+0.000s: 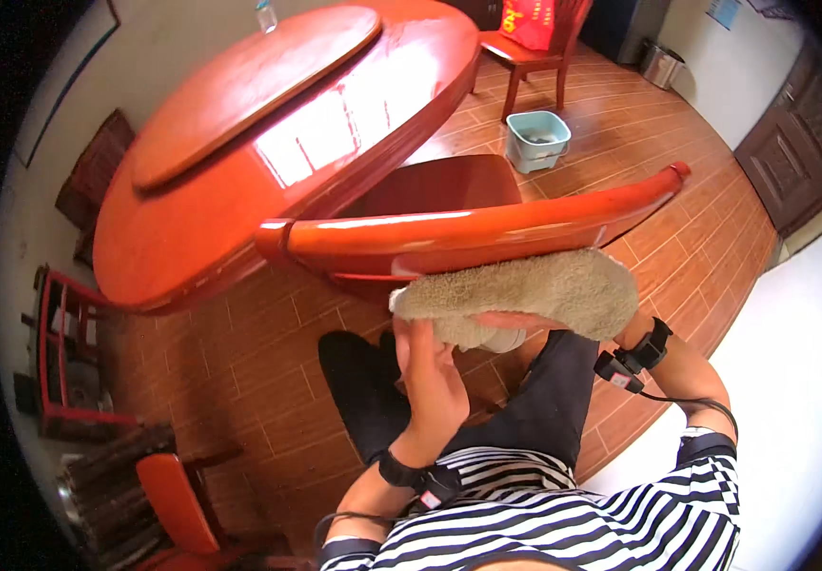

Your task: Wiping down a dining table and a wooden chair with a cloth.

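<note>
A beige towelling cloth, folded thick, is in my two hands just in front of a glossy red-brown wooden chair back. My left hand grips its left end, with the thumb up against the pale edge. Most of my right hand is covered by the cloth; a strip of fingers shows below its upper fold, and the wrist comes in from the right. The cloth's upper edge lies close along the chair's top rail; whether it touches there, I cannot tell.
Beyond the chair is a large round wooden table with a raised turntable carrying a small glass container. A light blue bucket stands on the tiled floor near another chair holding a red bag. An orange-red chair sits lower left.
</note>
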`<state>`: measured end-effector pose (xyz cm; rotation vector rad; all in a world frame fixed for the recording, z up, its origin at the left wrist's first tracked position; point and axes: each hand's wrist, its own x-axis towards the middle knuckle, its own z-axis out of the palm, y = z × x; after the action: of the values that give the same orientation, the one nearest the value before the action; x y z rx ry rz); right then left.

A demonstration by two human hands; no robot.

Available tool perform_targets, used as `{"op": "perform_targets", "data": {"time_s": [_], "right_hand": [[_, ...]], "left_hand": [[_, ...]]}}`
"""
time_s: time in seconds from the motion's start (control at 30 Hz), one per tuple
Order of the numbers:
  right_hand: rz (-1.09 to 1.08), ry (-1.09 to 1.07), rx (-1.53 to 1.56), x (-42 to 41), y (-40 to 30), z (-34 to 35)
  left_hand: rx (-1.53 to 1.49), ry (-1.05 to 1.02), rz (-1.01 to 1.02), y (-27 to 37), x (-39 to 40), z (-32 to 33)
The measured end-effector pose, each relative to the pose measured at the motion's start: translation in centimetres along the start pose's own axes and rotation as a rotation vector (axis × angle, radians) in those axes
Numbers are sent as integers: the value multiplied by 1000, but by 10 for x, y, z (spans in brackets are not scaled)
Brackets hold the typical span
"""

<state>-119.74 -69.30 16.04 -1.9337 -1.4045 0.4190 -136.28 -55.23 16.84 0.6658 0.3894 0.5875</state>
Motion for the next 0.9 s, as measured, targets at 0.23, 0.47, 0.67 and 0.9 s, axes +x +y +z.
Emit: {"op": "perform_targets", "data": {"time_s": [0.23,0.47,0.67,0.9], "right_hand": [[-44,120,-241,-8,-24,-25],[-347,753,-756,-12,-3,-2],[53,1080,288,-17,97,136],[227,1094,1155,15,135,247]], "left_hand": [[594,-178,393,-17,-12,-3],[1119,-334,951,-31,14,2],[1626,-472,1234,-51,42,-1],[1963,-646,1442,-122,74,-45]]}}
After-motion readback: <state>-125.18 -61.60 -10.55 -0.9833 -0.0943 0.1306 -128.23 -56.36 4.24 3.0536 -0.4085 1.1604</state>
